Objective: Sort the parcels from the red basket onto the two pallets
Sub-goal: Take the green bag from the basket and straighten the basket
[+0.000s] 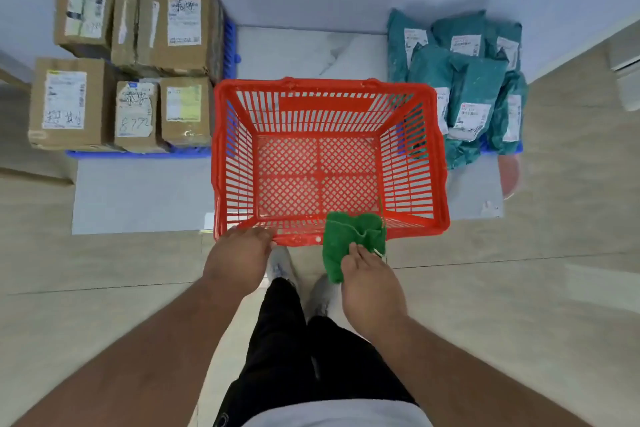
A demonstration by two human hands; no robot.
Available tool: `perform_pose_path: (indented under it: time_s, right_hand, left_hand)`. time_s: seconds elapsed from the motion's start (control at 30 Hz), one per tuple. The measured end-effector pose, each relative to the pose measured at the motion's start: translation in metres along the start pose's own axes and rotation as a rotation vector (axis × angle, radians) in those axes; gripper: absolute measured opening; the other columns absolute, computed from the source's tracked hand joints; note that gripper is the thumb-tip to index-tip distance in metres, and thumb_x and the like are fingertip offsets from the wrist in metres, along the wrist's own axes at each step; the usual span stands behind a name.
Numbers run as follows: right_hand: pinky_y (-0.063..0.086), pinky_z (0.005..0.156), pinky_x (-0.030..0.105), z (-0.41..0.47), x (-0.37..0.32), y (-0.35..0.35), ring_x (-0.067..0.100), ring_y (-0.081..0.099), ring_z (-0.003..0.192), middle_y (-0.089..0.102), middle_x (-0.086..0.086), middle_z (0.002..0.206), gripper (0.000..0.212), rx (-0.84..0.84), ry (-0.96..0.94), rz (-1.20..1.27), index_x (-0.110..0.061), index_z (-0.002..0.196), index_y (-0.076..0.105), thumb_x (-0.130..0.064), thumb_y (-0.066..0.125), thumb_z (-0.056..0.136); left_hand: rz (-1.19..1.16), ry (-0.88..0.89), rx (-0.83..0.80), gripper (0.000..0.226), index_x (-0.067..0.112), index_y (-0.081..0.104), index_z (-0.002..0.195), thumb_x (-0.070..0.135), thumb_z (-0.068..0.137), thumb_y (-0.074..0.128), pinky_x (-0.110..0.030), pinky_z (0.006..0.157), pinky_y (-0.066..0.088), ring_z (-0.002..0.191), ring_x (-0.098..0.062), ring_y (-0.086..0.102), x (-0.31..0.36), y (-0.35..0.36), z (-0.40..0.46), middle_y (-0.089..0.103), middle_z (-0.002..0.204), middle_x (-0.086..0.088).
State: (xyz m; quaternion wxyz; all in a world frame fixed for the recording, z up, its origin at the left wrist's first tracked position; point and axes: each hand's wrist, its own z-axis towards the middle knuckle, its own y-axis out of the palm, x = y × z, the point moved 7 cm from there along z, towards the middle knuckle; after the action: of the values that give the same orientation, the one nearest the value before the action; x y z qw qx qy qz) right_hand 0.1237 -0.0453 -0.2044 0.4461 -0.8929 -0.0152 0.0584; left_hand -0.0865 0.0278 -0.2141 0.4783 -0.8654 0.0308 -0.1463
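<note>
Sorting appearing complete: red basket standing on the floor between the two blue pallets, no parcel lying inside it. Cardboard boxes are sitting on the left pallet, teal mailer bags covering the right pallet, which is showing only as a thin edge. Left hand is gripping the basket's near rim, fingertips hidden behind it; right hand is pinching a green cloth draped over that rim. Basket's long axis is running left to right, directly ahead of both hands, the left being nearer its corner
</note>
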Motion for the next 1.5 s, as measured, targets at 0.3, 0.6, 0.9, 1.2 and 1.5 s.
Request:
perform_pose_path:
  time_s: [0.3,0.6,0.9,1.2,1.5]
  right_hand:
    - [0.032,0.129,0.041,0.003,-0.043,-0.001,0.035,0.046,0.153,0.052,0.024,0.159,0.063,0.183,-0.002,0.364,0.009,0.147,0.054,-0.010,0.061,0.087]
    - [0.061,0.102,0.043,0.001,0.023,-0.002,0.028,0.072,0.127,0.077,0.017,0.130,0.064,0.078,0.037,0.122,0.000,0.111,0.079,-0.013,0.090,0.049]
    - [0.002,0.132,0.028,0.030,-0.047,-0.033,0.027,0.006,0.167,0.016,0.019,0.178,0.067,0.110,-0.079,0.310,0.005,0.163,0.024,-0.011,0.049,0.103]
    - [0.003,0.131,0.029,0.018,0.003,-0.025,0.022,0.001,0.167,0.007,0.012,0.180,0.064,0.044,-0.162,0.102,-0.001,0.162,0.030,0.001,0.044,0.100]
    - [-0.001,0.133,0.034,0.022,-0.051,-0.033,0.026,-0.003,0.167,0.004,0.016,0.180,0.061,0.067,-0.183,0.173,-0.001,0.159,0.033,-0.007,0.051,0.101]
  left_hand:
    - [0.016,-0.010,-0.026,0.034,0.031,0.063,0.137,0.038,0.108,0.046,-0.037,0.097,0.054,0.115,-0.030,0.067,-0.001,-0.002,0.009,0.073,0.128,-0.001]
    - [0.024,-0.058,-0.012,0.037,0.034,0.061,0.141,0.040,0.109,0.043,-0.036,0.102,0.050,0.119,-0.030,0.065,-0.001,-0.003,0.004,0.071,0.134,0.000]
    - [0.027,-0.054,0.000,0.034,0.026,0.066,0.130,0.034,0.108,0.041,-0.037,0.096,0.051,0.110,-0.029,0.067,0.011,-0.002,0.005,0.074,0.124,-0.002]
    - [-0.018,-0.108,-0.059,0.037,0.027,0.065,0.135,0.039,0.110,0.040,-0.036,0.096,0.055,0.112,-0.028,0.068,0.014,-0.005,0.004,0.073,0.125,-0.002]
    - [-0.007,-0.099,-0.032,0.036,0.030,0.064,0.134,0.039,0.110,0.039,-0.036,0.094,0.056,0.108,-0.027,0.068,0.011,-0.004,0.005,0.075,0.122,-0.001]
